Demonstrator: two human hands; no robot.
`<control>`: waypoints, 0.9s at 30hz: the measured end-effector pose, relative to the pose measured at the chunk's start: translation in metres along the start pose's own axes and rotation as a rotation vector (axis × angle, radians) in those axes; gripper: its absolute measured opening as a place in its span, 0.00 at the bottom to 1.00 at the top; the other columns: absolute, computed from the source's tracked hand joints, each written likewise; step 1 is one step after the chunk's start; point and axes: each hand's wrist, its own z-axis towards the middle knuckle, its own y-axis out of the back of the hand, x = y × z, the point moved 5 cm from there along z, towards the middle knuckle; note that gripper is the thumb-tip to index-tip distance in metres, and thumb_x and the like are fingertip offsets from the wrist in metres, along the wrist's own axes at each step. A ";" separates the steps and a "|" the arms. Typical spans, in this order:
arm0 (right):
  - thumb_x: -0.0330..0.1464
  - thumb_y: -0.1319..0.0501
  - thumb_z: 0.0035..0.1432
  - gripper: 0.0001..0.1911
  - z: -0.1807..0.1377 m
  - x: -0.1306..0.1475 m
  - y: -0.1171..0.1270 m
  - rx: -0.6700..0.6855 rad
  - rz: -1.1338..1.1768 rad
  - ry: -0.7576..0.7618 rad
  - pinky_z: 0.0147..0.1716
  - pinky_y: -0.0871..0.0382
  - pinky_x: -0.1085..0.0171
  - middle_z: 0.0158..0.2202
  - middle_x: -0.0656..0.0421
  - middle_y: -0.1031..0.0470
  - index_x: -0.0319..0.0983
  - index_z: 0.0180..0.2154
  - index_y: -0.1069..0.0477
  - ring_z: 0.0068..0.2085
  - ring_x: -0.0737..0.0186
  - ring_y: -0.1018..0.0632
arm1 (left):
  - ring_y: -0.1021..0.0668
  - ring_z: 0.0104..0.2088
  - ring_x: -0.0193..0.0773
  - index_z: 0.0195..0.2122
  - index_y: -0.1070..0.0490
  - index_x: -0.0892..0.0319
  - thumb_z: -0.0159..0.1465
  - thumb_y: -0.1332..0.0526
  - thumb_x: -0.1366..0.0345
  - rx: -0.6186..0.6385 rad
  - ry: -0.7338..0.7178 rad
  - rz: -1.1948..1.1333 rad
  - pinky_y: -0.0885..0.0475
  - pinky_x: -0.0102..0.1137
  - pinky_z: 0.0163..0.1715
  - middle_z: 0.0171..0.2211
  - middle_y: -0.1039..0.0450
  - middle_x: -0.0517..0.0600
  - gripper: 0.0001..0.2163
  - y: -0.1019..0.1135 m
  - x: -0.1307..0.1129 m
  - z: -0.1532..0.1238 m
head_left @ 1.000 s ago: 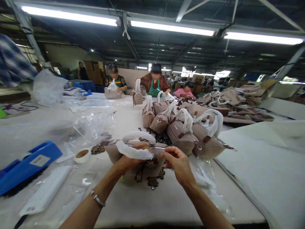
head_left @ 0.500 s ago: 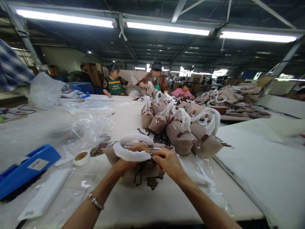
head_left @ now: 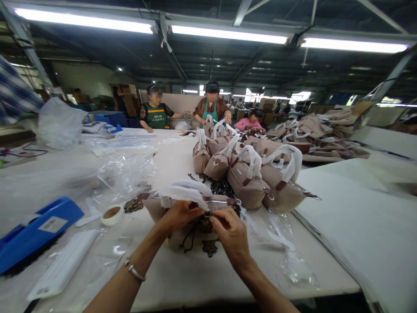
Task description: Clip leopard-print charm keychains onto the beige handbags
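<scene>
A taupe handbag (head_left: 154,209) with a silver zip and white-wrapped handles (head_left: 182,193) lies on the table in front of me. At its front, my left hand (head_left: 181,216) is closed, fingertips pinched at a small metal ring (head_left: 207,213) just below a handle's end. My right hand (head_left: 232,232) meets it from the other side, thumb and fingers closed on the same small metal piece. Below the fingers hang a leopard-print charm (head_left: 210,248) and a dark cord (head_left: 187,241). Exactly how the metal parts join is hidden by my fingertips.
Several finished-looking bags (head_left: 247,184) stand beyond my right hand. A tape roll (head_left: 112,214), a blue brush-edged tool (head_left: 41,232), a white strip bundle (head_left: 63,263) and clear plastic bags (head_left: 120,174) lie left. Co-workers (head_left: 211,108) stand across the table; bag pieces (head_left: 312,134) are piled right.
My left hand has come out from under the front handle to its near side, fingertips at the ring. The handle has tipped back. My right hand stays at the metal piece, slightly lower.
</scene>
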 end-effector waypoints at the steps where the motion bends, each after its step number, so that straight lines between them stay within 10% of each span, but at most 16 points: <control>1: 0.32 0.38 0.55 0.05 0.004 0.002 0.002 0.009 -0.021 0.021 0.38 0.31 0.64 0.34 0.57 0.24 0.42 0.35 0.23 0.37 0.59 0.24 | 0.24 0.41 0.42 0.38 0.27 0.59 0.61 0.42 0.61 0.006 -0.001 0.001 0.29 0.34 0.46 0.38 0.23 0.50 0.09 0.000 0.000 0.001; 10: 0.33 0.39 0.55 0.06 -0.001 0.000 -0.009 -0.048 0.004 -0.071 0.34 0.30 0.63 0.29 0.57 0.27 0.40 0.28 0.25 0.32 0.60 0.25 | 0.25 0.43 0.40 0.38 0.26 0.59 0.61 0.41 0.63 0.007 -0.054 0.011 0.31 0.33 0.46 0.38 0.24 0.48 0.08 -0.003 -0.002 0.000; 18: 0.51 0.32 0.46 0.27 -0.032 -0.018 -0.034 0.232 0.893 -0.855 0.27 0.25 0.64 0.31 0.54 0.24 0.32 0.33 0.23 0.27 0.63 0.22 | 0.25 0.39 0.39 0.38 0.25 0.61 0.62 0.42 0.63 0.079 -0.105 -0.071 0.30 0.31 0.43 0.36 0.26 0.50 0.09 -0.002 0.001 0.009; 27: 0.36 0.41 0.65 0.14 -0.043 -0.008 -0.076 0.158 1.555 -1.125 0.28 0.26 0.72 0.33 0.53 0.20 0.31 0.36 0.24 0.29 0.70 0.22 | 0.25 0.38 0.39 0.37 0.26 0.60 0.63 0.41 0.62 0.191 -0.054 -0.204 0.30 0.31 0.42 0.35 0.26 0.49 0.08 -0.004 -0.002 0.004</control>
